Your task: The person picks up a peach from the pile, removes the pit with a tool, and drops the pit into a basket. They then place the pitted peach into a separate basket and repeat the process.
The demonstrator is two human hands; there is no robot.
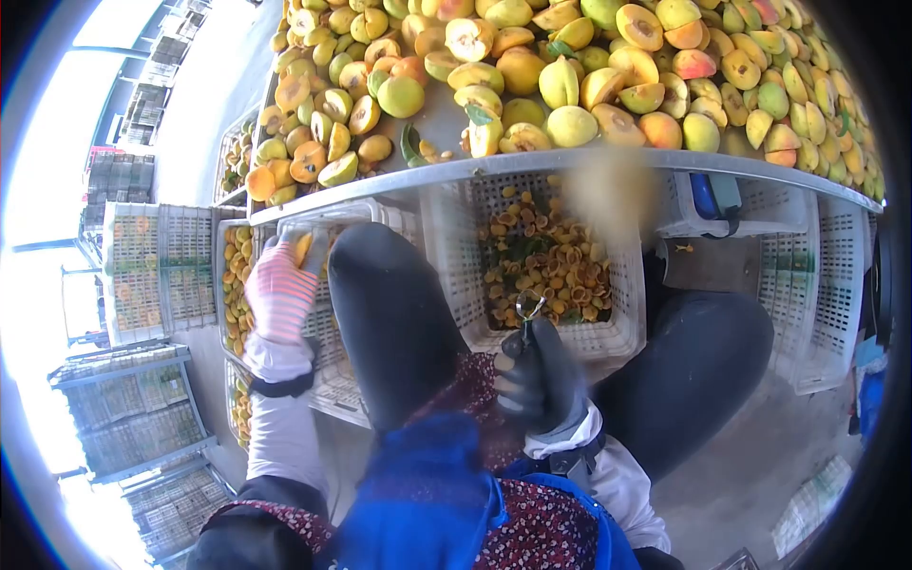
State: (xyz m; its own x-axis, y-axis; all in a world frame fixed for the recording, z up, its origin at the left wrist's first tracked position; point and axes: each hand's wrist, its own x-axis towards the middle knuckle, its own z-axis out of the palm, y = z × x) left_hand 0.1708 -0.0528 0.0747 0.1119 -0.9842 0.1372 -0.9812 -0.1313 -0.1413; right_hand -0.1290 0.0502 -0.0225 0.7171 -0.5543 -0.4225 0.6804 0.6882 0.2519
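Note:
My left hand (pixel 281 293), in a pink-striped glove, is over the white crates at the left. An orange-yellow peach half (pixel 302 250) shows at its fingers, which are curled against it. My right hand (pixel 543 378), in a dark grey glove, is closed in front of my lap. Out of its fist points a small hand tool (pixel 528 310) with a curved, forked metal tip; the handle is hidden in the glove. Beyond it, between my knees, a white crate (pixel 624 318) holds brownish pits and scraps (pixel 541 256). A blurred yellowish thing (pixel 617 195) overlaps the table edge above this crate.
A metal-edged table (pixel 456 171) spans the front, heaped with whole and halved peaches (pixel 570 125). Crates of fruit (pixel 237 285) stand beside my left leg. White crates (pixel 806 285) are at the right, one holding a blue object (pixel 705 197). Stacked crates (pixel 157 271) stand farther left.

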